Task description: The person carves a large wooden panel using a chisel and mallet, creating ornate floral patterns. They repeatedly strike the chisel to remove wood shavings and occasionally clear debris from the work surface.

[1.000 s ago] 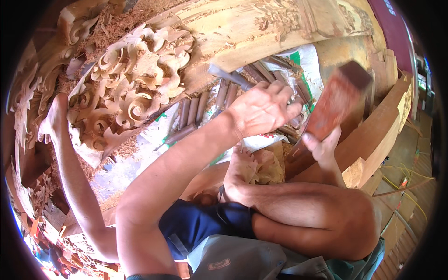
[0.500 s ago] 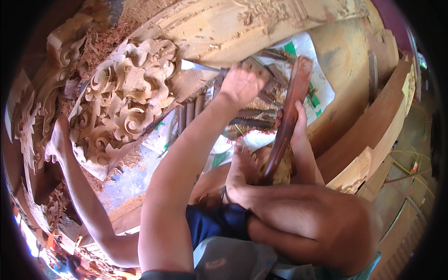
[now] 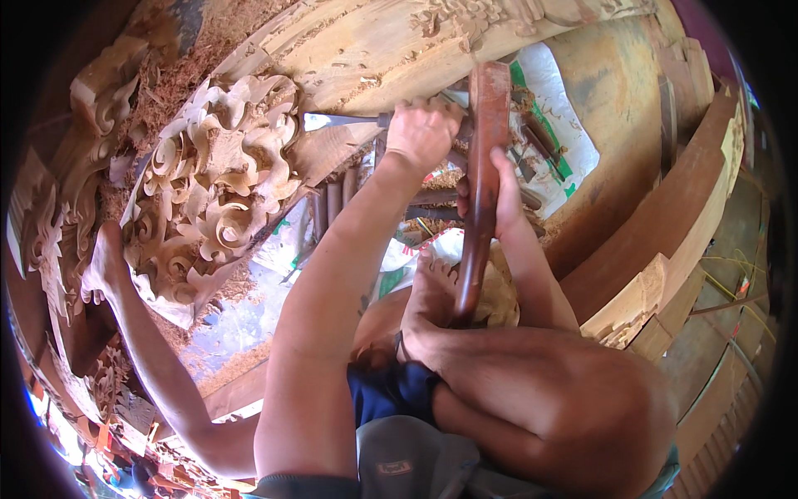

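My left hand (image 3: 422,133) is wrapped round the handle of a chisel (image 3: 342,121), whose flat metal blade points left. The blade's tip lies at the right edge of a wooden carving (image 3: 218,187) of curling leaves and scrolls; whether it touches the wood I cannot tell. In my right hand (image 3: 504,198) is a long reddish-brown wooden mallet (image 3: 489,108), gripped near its middle and standing nearly upright in view. The mallet's broad upper part is right beside the butt of the chisel's handle, touching or almost touching it. My fingers hide most of that handle.
Several tools with dark handles (image 3: 334,200) lie on a white and green sack (image 3: 559,116) amid wood shavings. A long carved board (image 3: 366,58) spans the far side, and curved planks (image 3: 657,241) rise at the right. My bare feet and bent legs frame the near area.
The mallet has swung left and become more upright, closing the gap to the chisel's handle. My left hand and the chisel have shifted slightly left in view.
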The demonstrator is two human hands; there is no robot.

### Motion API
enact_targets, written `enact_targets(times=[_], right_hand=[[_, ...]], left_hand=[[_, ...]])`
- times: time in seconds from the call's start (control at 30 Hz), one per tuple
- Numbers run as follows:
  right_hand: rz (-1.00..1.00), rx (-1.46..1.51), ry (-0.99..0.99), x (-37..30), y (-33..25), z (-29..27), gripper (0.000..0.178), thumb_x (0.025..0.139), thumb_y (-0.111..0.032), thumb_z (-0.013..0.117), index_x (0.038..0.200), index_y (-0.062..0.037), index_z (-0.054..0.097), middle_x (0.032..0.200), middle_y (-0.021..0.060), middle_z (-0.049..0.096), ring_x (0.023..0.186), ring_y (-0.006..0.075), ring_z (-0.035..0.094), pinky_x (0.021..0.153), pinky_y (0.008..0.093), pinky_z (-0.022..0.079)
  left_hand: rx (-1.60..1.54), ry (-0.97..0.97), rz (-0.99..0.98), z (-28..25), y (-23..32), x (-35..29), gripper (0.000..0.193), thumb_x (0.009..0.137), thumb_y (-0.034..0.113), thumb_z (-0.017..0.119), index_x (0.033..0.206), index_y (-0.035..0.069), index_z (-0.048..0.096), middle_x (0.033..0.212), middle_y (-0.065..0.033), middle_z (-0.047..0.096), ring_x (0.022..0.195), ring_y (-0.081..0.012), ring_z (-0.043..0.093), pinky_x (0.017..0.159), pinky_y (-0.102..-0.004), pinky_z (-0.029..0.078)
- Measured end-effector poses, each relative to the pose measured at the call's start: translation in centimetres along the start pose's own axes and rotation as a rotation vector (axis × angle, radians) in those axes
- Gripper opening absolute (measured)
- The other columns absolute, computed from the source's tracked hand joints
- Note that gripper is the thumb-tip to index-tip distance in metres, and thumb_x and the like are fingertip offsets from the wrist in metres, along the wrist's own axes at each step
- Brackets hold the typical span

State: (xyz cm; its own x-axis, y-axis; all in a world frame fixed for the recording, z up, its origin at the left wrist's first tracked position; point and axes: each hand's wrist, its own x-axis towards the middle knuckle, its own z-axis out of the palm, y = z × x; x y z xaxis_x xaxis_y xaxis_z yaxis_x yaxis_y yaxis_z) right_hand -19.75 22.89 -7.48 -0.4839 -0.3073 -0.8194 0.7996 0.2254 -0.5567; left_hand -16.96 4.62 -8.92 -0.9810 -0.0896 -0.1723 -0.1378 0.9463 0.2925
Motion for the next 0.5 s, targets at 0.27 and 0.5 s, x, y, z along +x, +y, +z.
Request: enact_targets(times=[0.27, 0.5], right_hand=[[-0.148, 0.281, 0.056, -0.8, -0.3, -3.6, 0.063, 0.088, -0.069, 0.052, 0.095, -0.0065, 0.058, 0.068, 0.009, 0.061, 0.05, 0.0237, 0.06, 0.048, 0.0359, 0.052], [-0.027, -0.03, -0.076, -1.4, 0.3, -4.2, 0.053, 0.093, -0.057, 0.053, 0.095, -0.0052, 0.058, 0.067, 0.0105, 0.062, 0.051, 0.0242, 0.062, 0.048, 0.0363, 0.053]], left_hand=[[0.014, -0.096, -0.05, -0.2, 0.1, 0.8, 0.029, 0.098, 0.02, 0.05, 0.121, 0.011, 0.064, 0.108, -0.0088, 0.07, 0.107, -0.026, 0.067, 0.09, -0.0481, 0.052], [0.015, -0.058, -0.081, -0.1, -0.8, 0.5, 0.028, 0.099, 0.019, 0.049, 0.118, 0.011, 0.067, 0.106, -0.0087, 0.071, 0.104, -0.0249, 0.068, 0.088, -0.0466, 0.052]])
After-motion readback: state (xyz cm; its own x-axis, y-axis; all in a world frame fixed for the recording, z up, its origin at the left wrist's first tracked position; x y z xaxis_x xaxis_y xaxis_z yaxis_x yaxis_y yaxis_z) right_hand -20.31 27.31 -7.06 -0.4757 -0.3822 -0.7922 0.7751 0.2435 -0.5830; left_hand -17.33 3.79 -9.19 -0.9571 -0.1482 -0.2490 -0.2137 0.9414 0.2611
